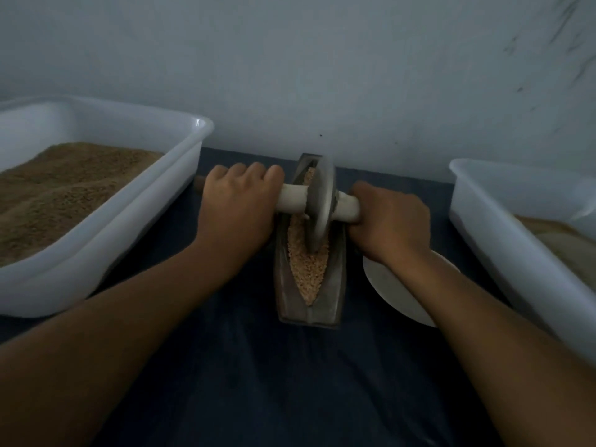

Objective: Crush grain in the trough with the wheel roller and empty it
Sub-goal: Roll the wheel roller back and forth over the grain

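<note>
At centre of the dark cloth: both hands clamped on the wheel roller, disc standing in the trough.

L hand wraps the left end of the axle, R hand the right end, fingers curled tight w/ nothing else held. Disc sits toward the far half of the trough, in the grain. White plate just right, under the R wrist. Left tub holds brown meal; right tub w/ paler contents.
</note>
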